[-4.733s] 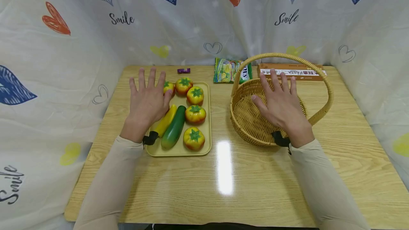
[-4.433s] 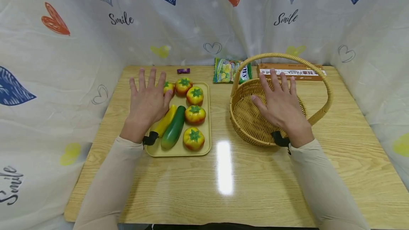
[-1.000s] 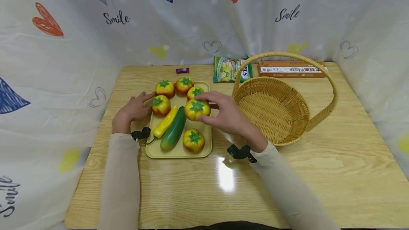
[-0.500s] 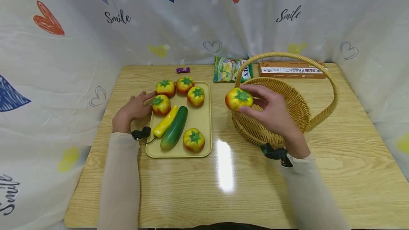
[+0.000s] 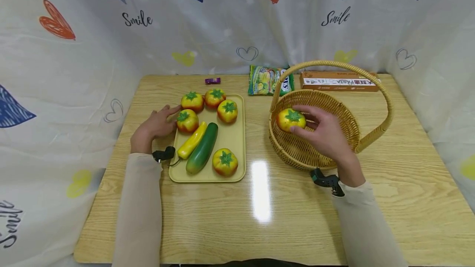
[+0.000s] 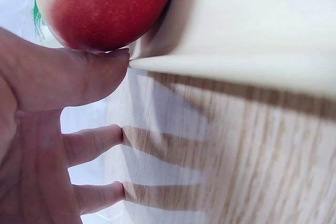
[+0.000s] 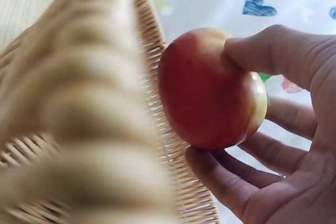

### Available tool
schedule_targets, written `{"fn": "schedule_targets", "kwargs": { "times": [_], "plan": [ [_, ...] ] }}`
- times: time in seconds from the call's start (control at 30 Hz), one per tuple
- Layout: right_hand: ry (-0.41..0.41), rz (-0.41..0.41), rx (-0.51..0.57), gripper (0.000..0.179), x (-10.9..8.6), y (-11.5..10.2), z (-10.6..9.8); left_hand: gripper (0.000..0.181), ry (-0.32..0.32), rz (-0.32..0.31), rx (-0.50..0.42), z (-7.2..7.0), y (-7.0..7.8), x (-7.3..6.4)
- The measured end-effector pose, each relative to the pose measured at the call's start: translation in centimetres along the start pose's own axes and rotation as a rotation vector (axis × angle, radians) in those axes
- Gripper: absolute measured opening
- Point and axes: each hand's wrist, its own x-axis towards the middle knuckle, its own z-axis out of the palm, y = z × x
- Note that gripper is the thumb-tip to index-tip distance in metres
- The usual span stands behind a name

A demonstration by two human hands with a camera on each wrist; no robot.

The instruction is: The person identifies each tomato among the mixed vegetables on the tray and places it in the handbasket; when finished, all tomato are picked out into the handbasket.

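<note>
In the head view my right hand pinches a yellow-and-red toy tomato between thumb and fingers, over the left part of the wicker basket. The right wrist view shows this tomato still in the fingers, beside the basket's wall. My left hand is at the left edge of the yellow tray. In the left wrist view its thumb touches the tray's rim next to a tomato, and two fingertips rest on the table. Several tomatoes, a yellow pepper and a green cucumber lie on the tray.
The basket's tall handle arches over it. Behind stand a green snack bag and a brown pasta box, with a small purple candy to their left. A printed curtain closes off the table's back and sides.
Both hands were spread flat at first. The left went to the tray's edge. The right took a tomato from the tray's right side and carried it rightward over the basket.
</note>
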Motion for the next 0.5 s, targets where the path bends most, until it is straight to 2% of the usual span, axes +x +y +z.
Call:
{"fn": "schedule_targets", "kwargs": {
  "times": [0.27, 0.5],
  "plan": [
    [-0.007, 0.051, -0.093, 0.057, 0.0, 0.71, 0.27, 0.07, 0.012, 0.011, -0.013, 0.18, -0.1, 0.0],
    [0.008, 0.038, -0.081, 0.057, -0.6, 0.09, 0.07, 0.07, 0.011, 0.005, 0.001, 0.12, 0.0, -0.13]
  ]
}}
